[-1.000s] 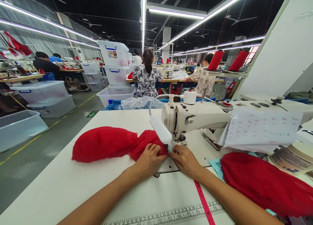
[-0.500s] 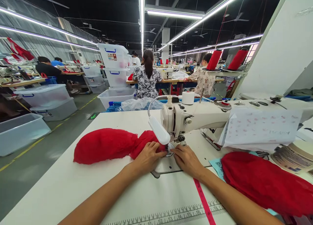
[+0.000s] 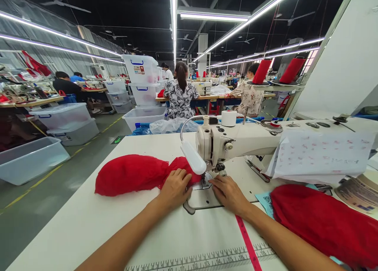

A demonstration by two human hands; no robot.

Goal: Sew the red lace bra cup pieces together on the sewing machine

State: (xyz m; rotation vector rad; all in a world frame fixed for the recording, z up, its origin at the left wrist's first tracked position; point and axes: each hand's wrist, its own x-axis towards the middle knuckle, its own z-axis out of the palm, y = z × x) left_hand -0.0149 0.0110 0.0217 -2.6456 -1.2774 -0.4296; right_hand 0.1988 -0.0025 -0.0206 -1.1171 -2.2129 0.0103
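My left hand (image 3: 176,187) is closed over the near edge of a gathered red cloth piece (image 3: 131,174), just left of the needle. The fabric is sheer and pinched in at its middle, and its right end runs behind the lamp toward the presser foot (image 3: 203,179). To the right of that foot, my right hand (image 3: 232,193) rests on the machine bed with thumb and fingers drawn together. What is between those fingertips, if anything, is too small to make out. The sewing machine (image 3: 248,139) stands over both hands, its white lamp (image 3: 193,157) hiding part of the cloth.
A second red cloth bundle (image 3: 321,220) lies right of my forearm on a light-blue sheet (image 3: 265,203). Behind it are a tape roll (image 3: 358,192) and hanging paper (image 3: 319,155). Scissors (image 3: 257,169) lie beside the machine. A printed ruler (image 3: 218,261) and pink strip (image 3: 247,241) mark the table front.
My left hand has drawn back slightly left from the presser foot, its thumb leaving the needle area. My right hand stays beside the foot. The whole view has shifted a little.
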